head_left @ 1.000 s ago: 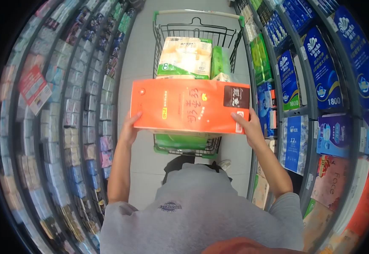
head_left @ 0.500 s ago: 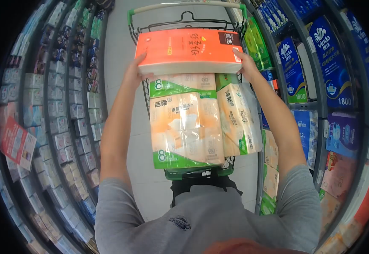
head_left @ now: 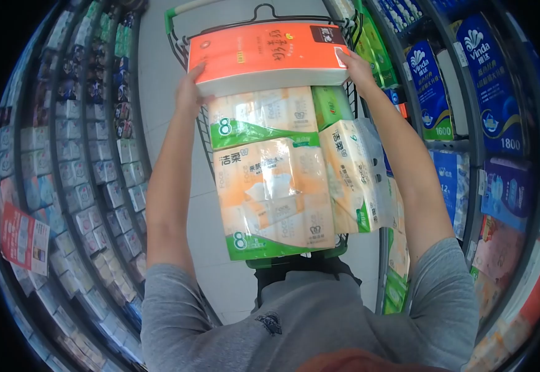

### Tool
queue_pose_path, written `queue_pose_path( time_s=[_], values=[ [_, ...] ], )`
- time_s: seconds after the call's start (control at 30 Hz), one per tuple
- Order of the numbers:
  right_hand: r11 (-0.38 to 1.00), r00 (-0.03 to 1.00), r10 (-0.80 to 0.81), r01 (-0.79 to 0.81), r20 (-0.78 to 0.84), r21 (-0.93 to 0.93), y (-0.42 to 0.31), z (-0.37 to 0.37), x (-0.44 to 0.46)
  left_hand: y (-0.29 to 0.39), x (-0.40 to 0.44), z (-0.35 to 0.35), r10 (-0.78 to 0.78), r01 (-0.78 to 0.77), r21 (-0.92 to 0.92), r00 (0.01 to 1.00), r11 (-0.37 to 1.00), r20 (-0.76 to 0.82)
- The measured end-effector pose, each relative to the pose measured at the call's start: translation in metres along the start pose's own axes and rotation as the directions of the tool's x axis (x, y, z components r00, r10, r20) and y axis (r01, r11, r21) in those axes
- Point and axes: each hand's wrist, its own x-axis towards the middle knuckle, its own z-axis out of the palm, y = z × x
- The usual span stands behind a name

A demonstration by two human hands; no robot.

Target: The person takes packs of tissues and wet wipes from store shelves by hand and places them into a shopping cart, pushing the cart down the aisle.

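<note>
Between my two hands is a large orange-and-white pack of tissue paper [head_left: 263,53], gripped at its two ends. My left hand [head_left: 190,87] closes on its left end, with the thumb on top. On the right end, my right hand [head_left: 358,71] presses the same way; its underside fingers are hidden. Just below and nearer to me, a multipack of facial tissues [head_left: 270,186] in clear, green and peach wrap lies in the shopping cart [head_left: 198,7]. Another tissue multipack [head_left: 353,173] leans at its right side. The orange pack sits over the cart's far part.
Shelves of small packs [head_left: 90,186] run along the left, with a red price sign [head_left: 25,239] sticking out. At right, shelves hold blue Vinda packs [head_left: 490,80] and other paper goods. Pale floor tiles [head_left: 161,62] show beside the cart.
The orange pack has moved slightly farther from me and to the left in view, held by both hands. More of the tissue multipack beneath it shows. The view has shifted a little.
</note>
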Motion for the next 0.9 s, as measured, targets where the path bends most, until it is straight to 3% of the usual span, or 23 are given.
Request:
queue_pose_path(
  time_s=[0.07, 0.1, 0.17, 0.2, 0.3, 0.37, 0.43, 0.47, 0.53, 0.57, 0.63, 0.7, 0.77, 0.83, 0.9],
  values=[
    [0.950, 0.979, -0.171, 0.134, -0.112, -0.283, 0.000, 0.001, 0.000, 0.006, -0.010, 0.007, 0.012, -0.001, 0.084, 0.992, 0.996, -0.123],
    [0.948, 0.977, -0.177, 0.137, -0.119, -0.286, -0.004, 0.001, -0.006, 0.005, -0.010, 0.008, 0.015, -0.006, 0.082, 0.993, 0.997, -0.114],
    [0.713, 0.903, -0.397, 0.188, -0.167, -0.676, -0.011, 0.002, -0.019, 0.002, -0.009, 0.006, 0.047, -0.010, 0.214, 0.985, 0.977, -0.166],
    [0.713, 0.916, -0.361, 0.149, -0.176, -0.685, -0.007, 0.003, -0.022, -0.006, -0.005, 0.002, 0.054, -0.020, 0.214, 0.986, 0.977, -0.155],
    [0.683, 0.891, -0.448, 0.289, -0.072, -0.671, -0.007, 0.008, -0.062, -0.035, -0.006, 0.006, 0.216, -0.179, 0.187, 0.954, 0.966, -0.205],
    [0.638, 0.903, -0.429, 0.306, 0.004, -0.707, -0.017, 0.008, -0.108, -0.050, -0.034, 0.010, 0.299, -0.292, 0.067, 0.917, 0.954, -0.265],
    [0.625, 0.901, -0.404, 0.396, 0.156, -0.673, -0.007, -0.003, -0.145, -0.069, -0.044, -0.001, 0.360, -0.266, 0.428, 0.920, 0.864, -0.155],
    [0.621, 0.899, -0.388, 0.419, 0.204, -0.662, -0.005, -0.010, -0.166, -0.073, -0.059, 0.005, 0.377, -0.286, 0.433, 0.916, 0.855, -0.140],
    [0.650, 0.884, -0.320, 0.467, 0.342, -0.599, -0.017, -0.027, -0.212, -0.058, -0.141, 0.045, 0.569, -0.460, 0.611, 0.822, 0.645, 0.018],
    [0.683, 0.863, -0.266, 0.483, 0.429, -0.548, -0.022, -0.040, -0.230, -0.052, -0.162, 0.059, 0.574, -0.481, 0.601, 0.818, 0.638, 0.044],
    [0.697, 0.838, -0.073, 0.430, 0.540, -0.574, -0.037, -0.066, -0.268, -0.040, -0.208, 0.095, 0.512, -0.620, 0.538, 0.781, 0.571, 0.358],
    [0.634, 0.806, -0.131, 0.516, 0.578, -0.576, -0.041, -0.096, -0.304, -0.030, -0.248, 0.131, 0.547, -0.759, 0.453, 0.651, 0.467, 0.527],
    [0.606, 0.813, -0.304, 0.567, 0.497, -0.558, -0.058, -0.133, -0.347, -0.019, -0.289, 0.178, 0.618, -0.864, 0.306, 0.501, 0.400, 0.606],
    [0.722, 0.878, -0.343, 0.474, 0.334, -0.504, -0.080, -0.167, -0.395, -0.011, -0.330, 0.221, 0.564, -0.839, 0.234, 0.511, 0.491, 0.649],
    [0.767, 0.877, -0.448, 0.477, 0.175, -0.429, -0.094, -0.231, -0.464, -0.007, -0.386, 0.292, 0.530, -0.867, 0.078, 0.369, 0.492, 0.763]
  ],
)
